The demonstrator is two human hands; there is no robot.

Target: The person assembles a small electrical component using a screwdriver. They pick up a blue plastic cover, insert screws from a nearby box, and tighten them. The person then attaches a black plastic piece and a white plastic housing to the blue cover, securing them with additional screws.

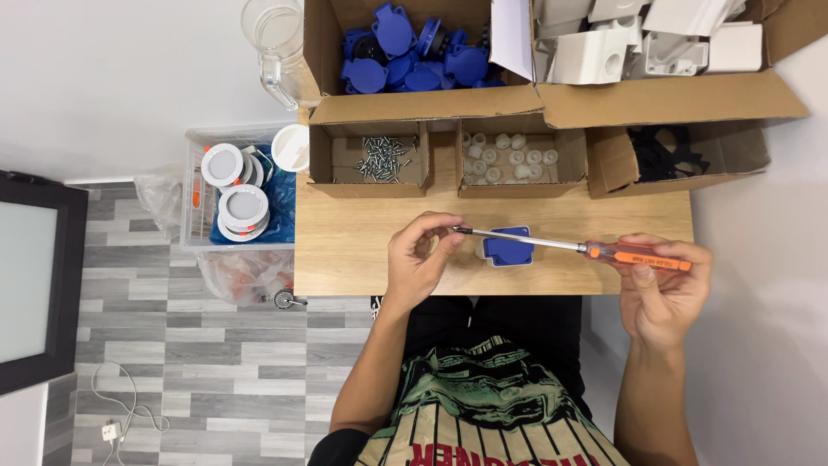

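My right hand (662, 289) grips the orange handle of the screwdriver (595, 250), shaft level across the frame's centre, so my left hand (420, 259) can pinch at its tip, probably seating a screw too small to see. The blue socket cover (507, 246) lies on the wooden table (345, 242) just under the shaft, between my hands. The box of screws (379, 160) sits above my left hand.

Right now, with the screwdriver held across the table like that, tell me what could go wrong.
1. The left hand pinches the tip of the screwdriver; a push from the right hand could jab the fingers.
2. The blue socket part lies loose under the shaft near the front edge of the wooden table; a knock might send it off.
3. Anything small at the tip could drop to the floor, where it would be hard to find.
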